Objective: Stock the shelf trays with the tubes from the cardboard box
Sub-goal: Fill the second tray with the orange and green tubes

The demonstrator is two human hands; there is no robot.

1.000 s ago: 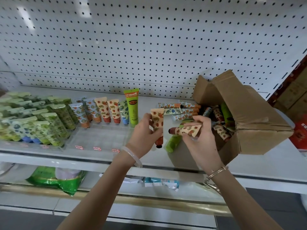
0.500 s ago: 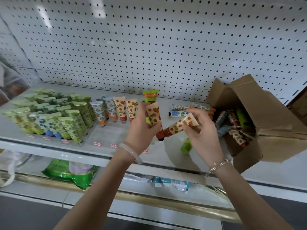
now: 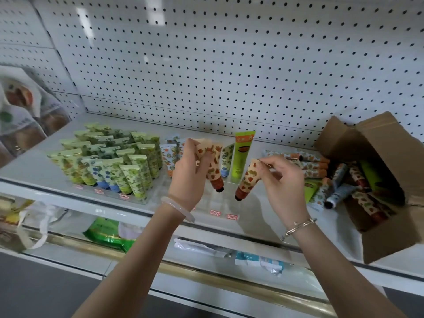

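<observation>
Both hands up over the front edge of the shelf (image 3: pixel 332 219). In the left hand (image 3: pixel 188 177), a spotted orange tube (image 3: pixel 214 173), held tight by curled fingers, brown cap pointing down, just above the clear tray (image 3: pixel 220 200) near the middle of the shelf. In the right hand (image 3: pixel 284 180), a second orange tube (image 3: pixel 249 177), pinched at its flat end by thumb and fingertips, tilted, cap down and to the left. No touching between the two tubes. Toward the left end, rows of green tubes (image 3: pixel 110 161) standing up close together. At the back of the clear tray, a few more standing tubes and one tall green tube (image 3: pixel 242 157). At the right end, a cardboard box (image 3: pixel 385 143) on its side, open, full of mixed tubes (image 3: pixel 360 180). Just beside the box, loose tubes (image 3: pixel 314 166) lying flat on the shelf.
</observation>
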